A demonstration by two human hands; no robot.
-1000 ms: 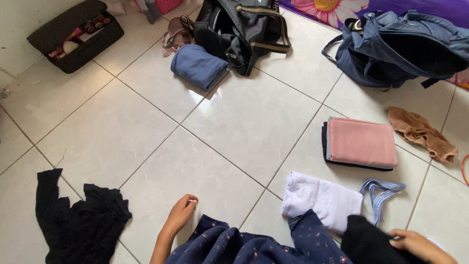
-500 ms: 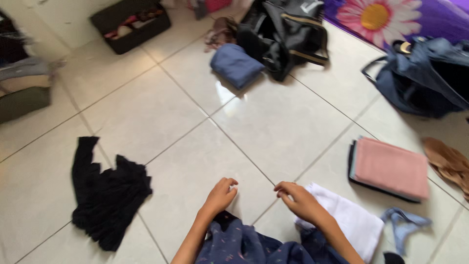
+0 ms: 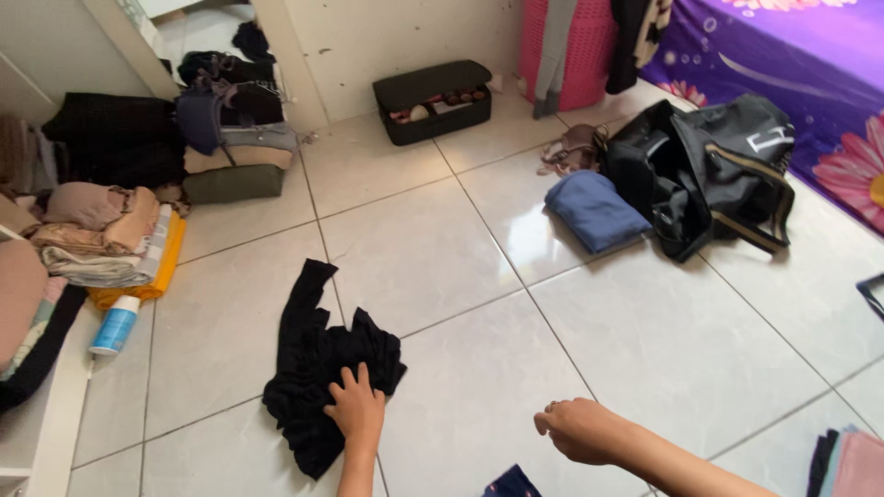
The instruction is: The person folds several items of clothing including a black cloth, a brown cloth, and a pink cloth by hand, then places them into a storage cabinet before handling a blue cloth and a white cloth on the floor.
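A crumpled black garment point(image 3: 313, 359) lies on the pale tiled floor point(image 3: 460, 276). My left hand point(image 3: 355, 408) rests on its lower right part, fingers spread and pressing into the cloth. My right hand point(image 3: 578, 429) hovers just above the tiles to the right, loosely curled, with nothing seen in it. A bit of dark blue floral cloth point(image 3: 512, 483) shows at the bottom edge between my arms.
A folded blue cloth point(image 3: 594, 212) lies beside an open black bag point(image 3: 704, 175). A black box point(image 3: 433, 99) stands by the wall, a pink basket point(image 3: 571, 51) beyond. Stacked clothes point(image 3: 101, 230) and a bottle point(image 3: 115, 324) sit at left. A pink folded stack point(image 3: 852, 465) is at bottom right.
The view has swung left. My left hand has moved left onto the black garment. My right hand has left the white cloth and hangs over the tiles.
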